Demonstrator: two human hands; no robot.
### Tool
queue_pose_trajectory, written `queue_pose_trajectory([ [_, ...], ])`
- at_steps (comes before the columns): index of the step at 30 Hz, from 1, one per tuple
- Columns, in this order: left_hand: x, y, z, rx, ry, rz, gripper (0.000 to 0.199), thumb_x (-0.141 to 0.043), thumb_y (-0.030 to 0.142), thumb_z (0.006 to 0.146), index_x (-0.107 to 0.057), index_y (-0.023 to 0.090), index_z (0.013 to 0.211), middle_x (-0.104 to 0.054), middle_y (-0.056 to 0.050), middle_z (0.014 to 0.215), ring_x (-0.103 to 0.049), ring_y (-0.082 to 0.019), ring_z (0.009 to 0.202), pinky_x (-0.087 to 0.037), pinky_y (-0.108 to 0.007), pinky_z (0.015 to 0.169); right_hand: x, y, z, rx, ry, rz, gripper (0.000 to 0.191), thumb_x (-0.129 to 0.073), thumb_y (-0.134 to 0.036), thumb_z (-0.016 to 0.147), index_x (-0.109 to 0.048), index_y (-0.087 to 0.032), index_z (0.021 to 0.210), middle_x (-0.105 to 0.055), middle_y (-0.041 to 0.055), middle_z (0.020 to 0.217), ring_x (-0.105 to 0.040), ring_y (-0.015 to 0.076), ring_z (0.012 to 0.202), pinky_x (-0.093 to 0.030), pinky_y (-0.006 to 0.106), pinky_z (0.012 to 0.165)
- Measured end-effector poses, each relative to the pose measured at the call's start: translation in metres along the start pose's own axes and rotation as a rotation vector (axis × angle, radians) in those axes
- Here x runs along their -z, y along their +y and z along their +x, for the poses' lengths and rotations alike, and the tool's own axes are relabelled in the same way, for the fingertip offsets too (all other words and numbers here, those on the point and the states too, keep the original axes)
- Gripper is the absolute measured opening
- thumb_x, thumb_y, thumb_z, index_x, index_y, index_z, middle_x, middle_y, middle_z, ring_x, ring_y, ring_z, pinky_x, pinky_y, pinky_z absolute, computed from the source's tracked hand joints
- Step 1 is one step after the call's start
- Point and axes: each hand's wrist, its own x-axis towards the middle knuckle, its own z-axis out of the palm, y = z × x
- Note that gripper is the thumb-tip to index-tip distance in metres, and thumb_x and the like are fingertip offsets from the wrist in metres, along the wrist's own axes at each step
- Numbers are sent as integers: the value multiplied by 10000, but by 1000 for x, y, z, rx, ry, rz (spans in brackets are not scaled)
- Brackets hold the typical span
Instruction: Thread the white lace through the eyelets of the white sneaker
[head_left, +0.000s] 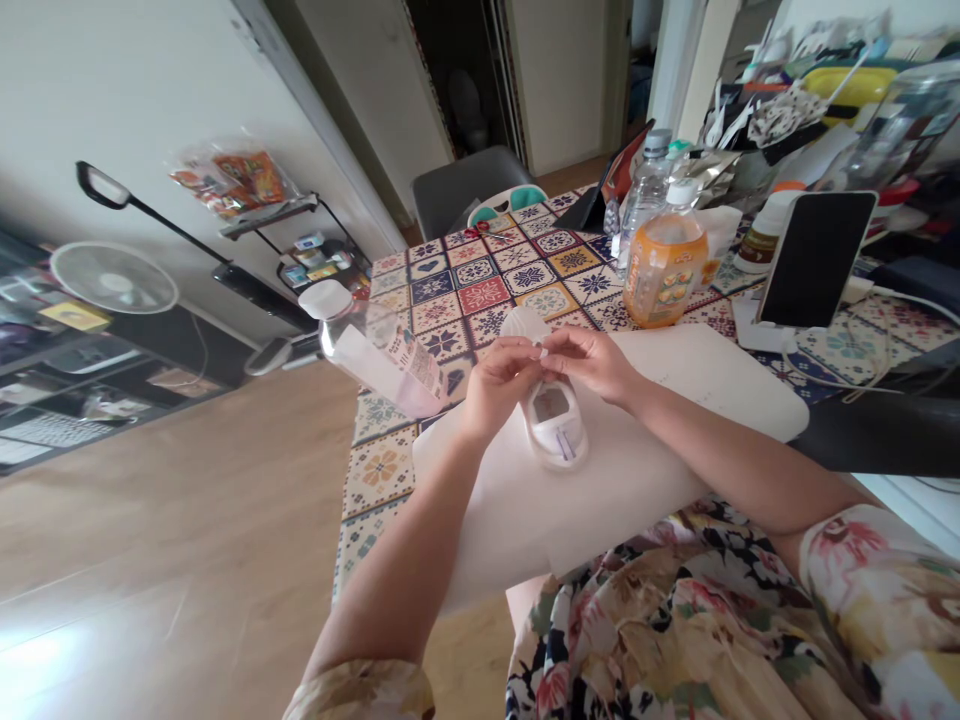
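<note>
A small white item (539, 350) is pinched between the fingertips of my left hand (501, 382) and my right hand (589, 364), which meet above a white mat (600, 500). The item is too small to identify. Just below my fingers lies a white handheld device (557, 425) with a grey screen and a purple-marked strip area. Behind my fingertips is a white rounded object (523, 323), partly covered by my hands.
A white-capped bottle (405, 365) stands left on the patterned tablecloth (382, 465). To the right are an orange bottle (664, 268), a clear bottle (646, 190), and a phone (817, 260) on a stand with cables. A dark chair (469, 185) stands beyond the table.
</note>
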Motion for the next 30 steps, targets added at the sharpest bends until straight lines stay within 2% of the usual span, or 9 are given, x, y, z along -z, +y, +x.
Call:
queue_pose_trajectory([
  [3, -2, 2, 0, 129, -41, -83, 357, -778, 305, 724, -596, 214, 1016, -651, -1, 781, -658, -127, 662, -515, -242, 594, 0, -1, -2, 34, 3, -37, 252, -738, -426, 769, -633, -200, 806, -651, -9, 639, -629, 147, 624, -501, 285, 620],
  [7, -2, 2, 1, 134, 10, -91, 465, -828, 303, 656, -588, 202, 1042, -669, -2, 854, -655, -102, 645, -517, -228, 609, 0, -1, -2, 37, -6, -18, 268, -803, -378, 697, -640, -199, 812, -659, -5, 738, -625, 135, 667, -512, 274, 642],
  [9, -3, 2, 1, 133, 24, -73, 434, -834, 317, 649, -607, 185, 995, -670, 3, 798, -661, -109, 656, -522, -236, 640, 0, -1, -2, 33, -2, -4, 288, -821, -368, 675, -641, -198, 823, -658, -2, 773, -626, 135, 690, -519, 275, 656],
  [14, -4, 0, -2, 138, -21, -104, 379, -816, 378, 678, -611, 184, 931, -673, 2, 733, -684, -145, 690, -527, -265, 665, -2, -5, -4, 51, -7, -12, 272, -751, -436, 750, -635, -197, 809, -634, 1, 752, -623, 139, 659, -533, 294, 654],
  [18, -1, -3, -1, 72, 32, 25, 309, -783, 415, 713, -647, 182, 863, -678, -24, 771, -657, -146, 729, -515, -266, 676, -4, -7, -5, 55, 19, -6, 311, -749, -480, 743, -610, -205, 785, -603, -11, 739, -616, 138, 653, -530, 282, 626],
  [22, 5, -5, 0, 33, 71, 149, 248, -772, 387, 722, -668, 183, 815, -674, -31, 784, -624, -148, 755, -494, -264, 694, -5, -3, -4, 55, 75, -27, 328, -714, -505, 771, -582, -206, 786, -592, -16, 677, -616, 138, 604, -459, 247, 519],
  [27, 8, -6, -1, -8, 52, 247, 186, -765, 322, 729, -678, 179, 810, -663, -25, 783, -600, -137, 759, -469, -267, 754, -3, 3, 0, 54, 110, -7, 330, -747, -459, 744, -536, -209, 786, -577, -36, 663, -591, 114, 543, -440, 233, 487],
  [30, 6, -4, 0, 13, 81, 199, 198, -782, 317, 702, -678, 179, 800, -662, -20, 773, -597, -133, 739, -473, -268, 743, 0, 3, 0, 73, 79, -16, 292, -761, -392, 734, -551, -212, 827, -606, -28, 717, -602, 119, 603, -489, 256, 570],
])
